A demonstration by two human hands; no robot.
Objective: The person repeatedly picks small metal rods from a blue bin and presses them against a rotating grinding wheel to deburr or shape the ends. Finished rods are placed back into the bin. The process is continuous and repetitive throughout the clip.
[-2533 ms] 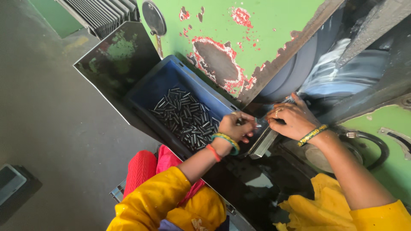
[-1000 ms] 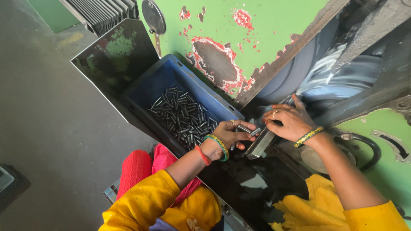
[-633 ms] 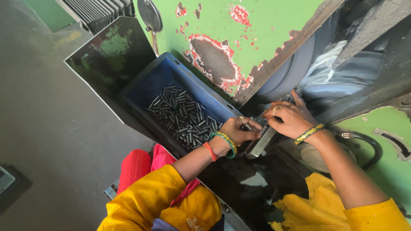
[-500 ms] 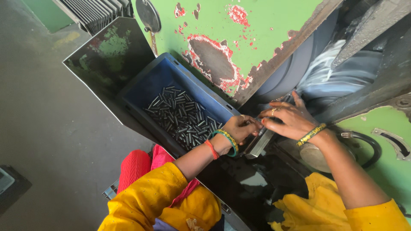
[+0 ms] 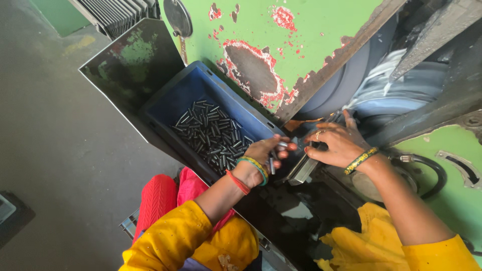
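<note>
My left hand (image 5: 265,152) rests at the near right corner of a blue plastic bin (image 5: 187,95) and grips a few small dark metal pins (image 5: 274,159), with one poking out below the fingers. Several more pins (image 5: 211,133) lie in a heap on the bin's floor. My right hand (image 5: 337,143) sits just to the right, fingers curled down on a slanted metal guide rail (image 5: 303,169) in front of a large grey grinding wheel (image 5: 335,86). The two hands almost touch over the rail.
A green machine panel (image 5: 281,35) with chipped red patches stands behind the bin. A dark metal plate (image 5: 131,60) leans left of it. A black hose (image 5: 432,168) loops at the right. My yellow sleeves and red trousers (image 5: 158,203) fill the bottom; grey floor (image 5: 50,150) lies left.
My left hand dipped toward the bin's pins, then came back to the bin corner next to my right hand. The right hand stayed on the rail.
</note>
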